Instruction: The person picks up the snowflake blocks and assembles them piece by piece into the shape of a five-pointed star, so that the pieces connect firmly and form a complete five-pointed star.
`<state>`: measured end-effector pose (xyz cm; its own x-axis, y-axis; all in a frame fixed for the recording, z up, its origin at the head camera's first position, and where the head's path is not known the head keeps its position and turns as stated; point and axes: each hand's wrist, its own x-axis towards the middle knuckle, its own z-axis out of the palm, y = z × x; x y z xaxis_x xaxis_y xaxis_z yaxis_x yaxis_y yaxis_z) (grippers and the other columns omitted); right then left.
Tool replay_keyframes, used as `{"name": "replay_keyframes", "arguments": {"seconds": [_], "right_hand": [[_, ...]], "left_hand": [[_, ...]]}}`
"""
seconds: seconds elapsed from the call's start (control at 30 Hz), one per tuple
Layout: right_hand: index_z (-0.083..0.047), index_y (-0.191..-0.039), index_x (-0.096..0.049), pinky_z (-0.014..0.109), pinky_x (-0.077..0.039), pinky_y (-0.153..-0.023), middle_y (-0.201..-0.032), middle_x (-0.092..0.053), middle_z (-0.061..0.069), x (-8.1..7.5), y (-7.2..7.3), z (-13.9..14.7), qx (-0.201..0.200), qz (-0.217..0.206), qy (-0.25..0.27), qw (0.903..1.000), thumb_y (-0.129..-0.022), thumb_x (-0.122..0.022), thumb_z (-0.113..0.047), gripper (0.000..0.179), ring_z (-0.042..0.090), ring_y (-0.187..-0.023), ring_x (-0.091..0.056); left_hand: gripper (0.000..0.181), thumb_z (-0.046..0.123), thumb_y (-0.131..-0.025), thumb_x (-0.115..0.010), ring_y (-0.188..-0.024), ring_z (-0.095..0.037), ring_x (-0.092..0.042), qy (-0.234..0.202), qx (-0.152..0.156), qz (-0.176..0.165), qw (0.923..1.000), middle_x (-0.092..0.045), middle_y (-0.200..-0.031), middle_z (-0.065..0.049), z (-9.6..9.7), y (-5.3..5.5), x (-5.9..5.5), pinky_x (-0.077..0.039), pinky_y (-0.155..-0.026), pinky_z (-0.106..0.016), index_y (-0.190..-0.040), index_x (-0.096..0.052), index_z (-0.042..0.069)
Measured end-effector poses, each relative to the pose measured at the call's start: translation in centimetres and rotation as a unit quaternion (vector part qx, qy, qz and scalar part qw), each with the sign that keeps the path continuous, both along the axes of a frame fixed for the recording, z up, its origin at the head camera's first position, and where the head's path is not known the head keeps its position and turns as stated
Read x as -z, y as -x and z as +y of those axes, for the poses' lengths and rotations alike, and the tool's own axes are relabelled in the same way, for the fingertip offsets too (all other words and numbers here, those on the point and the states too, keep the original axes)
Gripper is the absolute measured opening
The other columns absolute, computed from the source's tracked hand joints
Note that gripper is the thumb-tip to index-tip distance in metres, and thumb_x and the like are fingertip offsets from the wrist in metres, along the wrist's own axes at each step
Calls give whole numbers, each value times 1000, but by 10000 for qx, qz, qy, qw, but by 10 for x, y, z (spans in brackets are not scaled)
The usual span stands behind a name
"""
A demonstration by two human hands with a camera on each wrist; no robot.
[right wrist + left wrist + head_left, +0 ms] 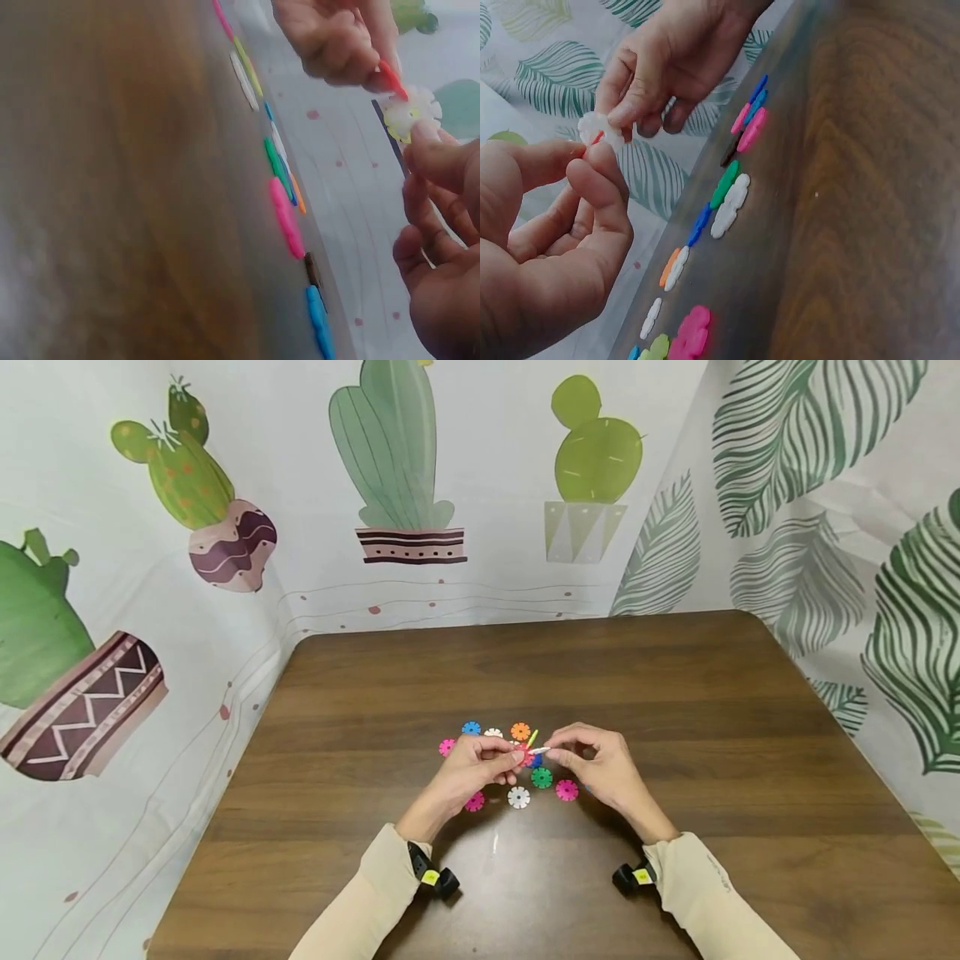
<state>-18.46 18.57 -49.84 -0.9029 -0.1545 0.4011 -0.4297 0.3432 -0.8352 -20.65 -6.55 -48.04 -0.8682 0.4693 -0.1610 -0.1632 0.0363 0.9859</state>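
Observation:
My left hand pinches a red notched plastic disc between thumb and fingers. From the right, my right hand pinches a white notched disc by its rim. Both hands meet above the table, and the white disc's edge is right at the red one, overlapping it in both wrist views. A yellow-green disc, seen nearly edge-on, stands up beside the red one in the head view. Fingertips hide much of the red disc.
Several loose discs lie flat around and under the hands, among them a green disc, a pink disc, a white disc, an orange disc and a blue disc. The brown wooden table meets a printed cloth backdrop.

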Motion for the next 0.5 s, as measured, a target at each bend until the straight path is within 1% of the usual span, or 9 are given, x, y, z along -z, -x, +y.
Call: {"name": "replay_keyframes", "arguments": {"seconds": [0.07,0.13,0.17,0.23,0.3,0.37,0.4,0.43,0.5], "right_hand": [[-16,-98,-84,22,-49,-62,-96,-82,6,0,1,3,209,120,78,9997,-90,-86,-6,12,6,-75,-62],[-15,-95,-85,20,-47,-58,-88,-81,7,-1,5,14,557,176,-7,9983,-90,-87,-7,11,8,-69,-61],[-16,-95,-85,20,-47,-56,-86,-81,7,-1,8,21,777,158,-133,9968,-90,-87,-9,9,9,-66,-60],[-16,-94,-85,19,-48,-58,-84,-81,7,1,14,38,1242,49,-521,9909,-91,-88,-13,5,11,-65,-62],[-16,-95,-85,19,-49,-64,-86,-82,7,3,18,54,1640,-177,-997,9812,-92,-87,-17,4,12,-70,-65],[-16,-96,-85,22,-51,-70,-91,-84,7,6,20,68,1854,-422,-1421,9714,-93,-86,-19,4,13,-76,-68],[-16,-97,-85,23,-51,-72,-93,-84,7,7,20,73,1928,-492,-1550,9677,-93,-86,-19,5,12,-79,-68],[-16,-98,-85,23,-50,-73,-94,-85,7,7,19,77,2001,-537,-1603,9651,-93,-86,-18,6,11,-80,-68],[-16,-99,-85,21,-49,-71,-92,-84,8,7,14,82,2077,-509,-1506,9652,-93,-86,-16,6,9,-77,-65]], "left_hand": [[26,7,-102,-71,-70,-10,-71,113,28,112,9999,-76,-104,-36,-3,1,0,-60,-69,-22,-119,-73,-13],[26,8,-102,-72,-71,-12,-72,421,-41,517,9978,-76,-106,-35,-10,4,0,-60,-68,-22,-120,-74,-10],[25,9,-102,-73,-71,-13,-73,647,-132,787,9947,-77,-105,-33,-16,6,1,-60,-68,-22,-119,-76,-8],[22,12,-100,-76,-73,-14,-73,1256,-391,1449,9807,-80,-102,-25,-30,10,3,-59,-67,-21,-116,-79,-2],[16,14,-98,-79,-73,-13,-73,1944,-739,2030,9568,-83,-97,-16,-46,14,6,-57,-65,-20,-111,-82,5],[12,16,-95,-81,-73,-10,-71,2462,-1009,2331,9354,-83,-92,-8,-61,18,10,-55,-65,-19,-106,-83,10],[11,17,-94,-82,-72,-9,-69,2657,-1064,2393,9278,-83,-90,-5,-67,19,12,-53,-64,-19,-104,-83,13],[11,18,-93,-82,-72,-8,-68,2775,-1055,2402,9242,-82,-90,-2,-73,20,13,-52,-64,-19,-104,-83,14],[13,21,-92,-84,-73,-8,-64,2937,-849,2369,9222,-81,-90,1,-79,21,16,-49,-65,-20,-104,-83,17]]}}
